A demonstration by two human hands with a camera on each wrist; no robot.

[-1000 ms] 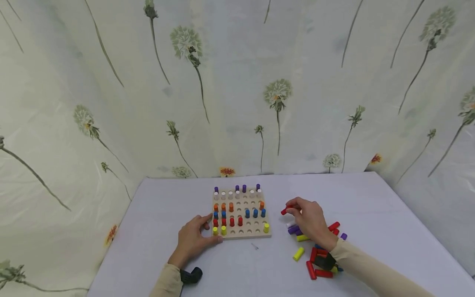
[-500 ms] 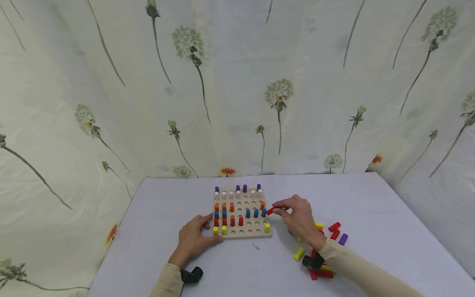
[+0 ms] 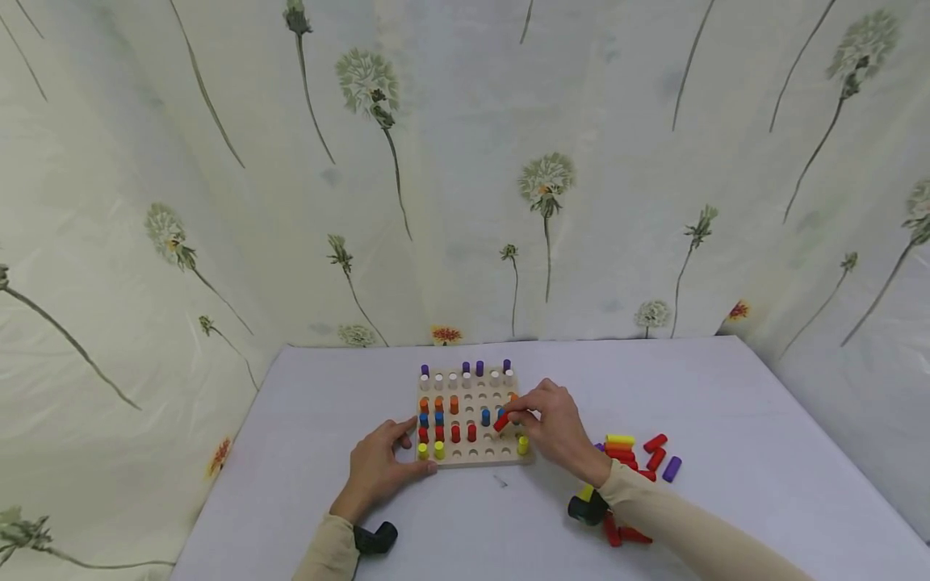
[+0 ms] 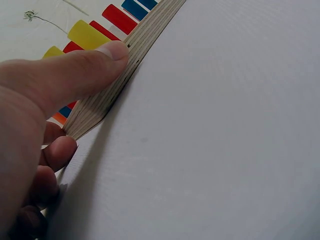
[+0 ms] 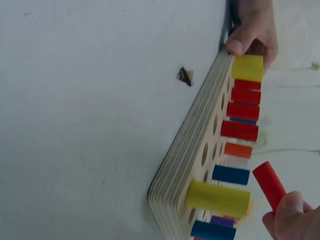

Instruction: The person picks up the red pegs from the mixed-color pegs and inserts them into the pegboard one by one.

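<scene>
This looks like a screened-off nook for tabletop work; whether it lies in a home, a lab or an office cannot be told. A pale sheet point(image 3: 465, 121) printed with dandelions hangs in soft folds from nine o'clock through twelve to three, filling the background and meeting the far edge of a white table point(image 3: 320, 403) at six. A black wrist camera point(image 3: 375, 537) at seven o'clock and a second camera point(image 3: 587, 507) at five suggest a makeshift recording corner.
</scene>
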